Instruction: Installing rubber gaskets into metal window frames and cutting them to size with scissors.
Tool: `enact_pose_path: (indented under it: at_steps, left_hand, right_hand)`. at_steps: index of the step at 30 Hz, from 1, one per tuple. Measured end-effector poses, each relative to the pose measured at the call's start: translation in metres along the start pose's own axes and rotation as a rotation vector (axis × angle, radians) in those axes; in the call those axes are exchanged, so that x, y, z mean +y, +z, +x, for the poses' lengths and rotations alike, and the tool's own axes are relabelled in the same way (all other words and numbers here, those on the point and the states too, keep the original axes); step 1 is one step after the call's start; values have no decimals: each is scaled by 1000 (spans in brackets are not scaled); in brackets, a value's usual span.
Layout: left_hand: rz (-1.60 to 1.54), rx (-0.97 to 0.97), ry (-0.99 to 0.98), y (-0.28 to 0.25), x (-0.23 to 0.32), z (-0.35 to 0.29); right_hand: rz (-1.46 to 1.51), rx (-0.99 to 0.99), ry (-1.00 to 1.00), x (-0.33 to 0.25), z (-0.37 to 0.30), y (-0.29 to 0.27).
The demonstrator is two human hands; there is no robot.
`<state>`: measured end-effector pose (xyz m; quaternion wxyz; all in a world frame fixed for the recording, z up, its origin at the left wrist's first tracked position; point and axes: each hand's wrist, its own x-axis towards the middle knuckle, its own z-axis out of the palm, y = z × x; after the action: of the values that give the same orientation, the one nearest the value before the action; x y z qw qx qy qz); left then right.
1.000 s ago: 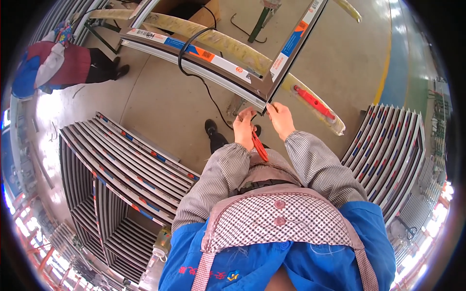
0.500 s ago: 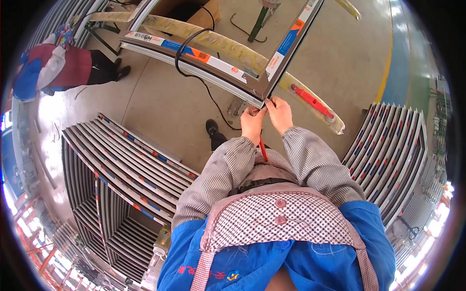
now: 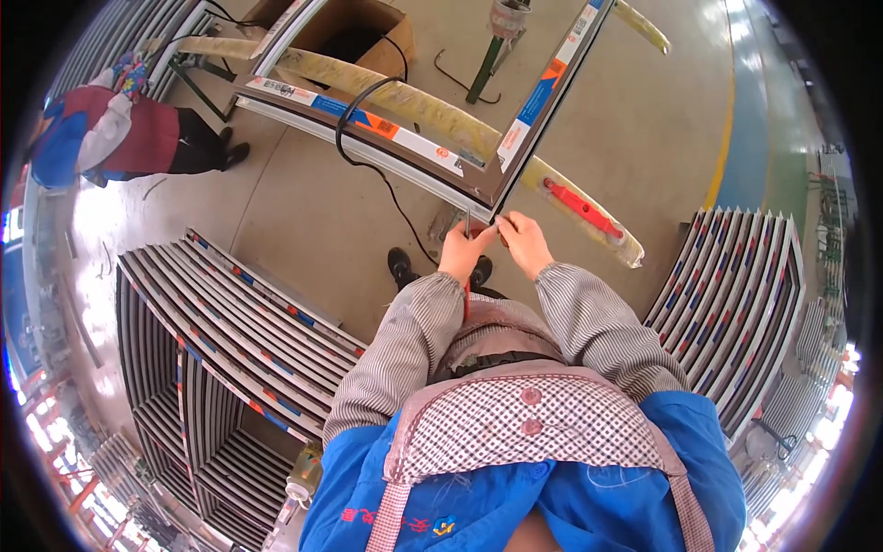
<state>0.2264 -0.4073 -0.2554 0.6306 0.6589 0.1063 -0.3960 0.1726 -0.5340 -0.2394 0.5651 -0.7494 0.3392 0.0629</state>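
Observation:
A brown and white metal window frame [image 3: 480, 181], with printed tape along its faces, points its near corner toward me. Just below that corner, my left hand [image 3: 466, 252] is closed around a red-handled tool [image 3: 466, 299]; a thin metal end of it sticks up beside the frame. Its exact kind is hidden by the fingers. My right hand [image 3: 524, 245] is pinched at the corner, its fingertips on a thin black strip [image 3: 505, 201] that follows the frame's outer right edge. The two hands nearly touch.
Padded yellowish bars [image 3: 405, 97] support the frame; a red tool [image 3: 583, 207] lies on one. A black cable [image 3: 391, 170] hangs over the frame. Stacked frames stand left [image 3: 248, 340] and right [image 3: 731, 308]. Another person [image 3: 138, 133] stands far left, near a cardboard box [image 3: 368, 37].
My left hand has shifted left and slightly down with the red-handled tool. My right hand has moved slightly down, still pinched at the corner. The view has shifted slightly.

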Motion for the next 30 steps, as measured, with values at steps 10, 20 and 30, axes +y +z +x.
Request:
enact_pose_path:
  at_steps: [10, 20, 30]
  left_hand:
    - [570, 43, 204, -28, 10, -12]
    - [980, 141, 603, -32, 55, -18]
    - [1043, 117, 627, -26, 63, 0]
  right_hand:
    - [-170, 195, -139, 1, 3, 18]
    - [315, -166, 23, 12, -4, 2]
    - [459, 27, 202, -13, -7, 24]
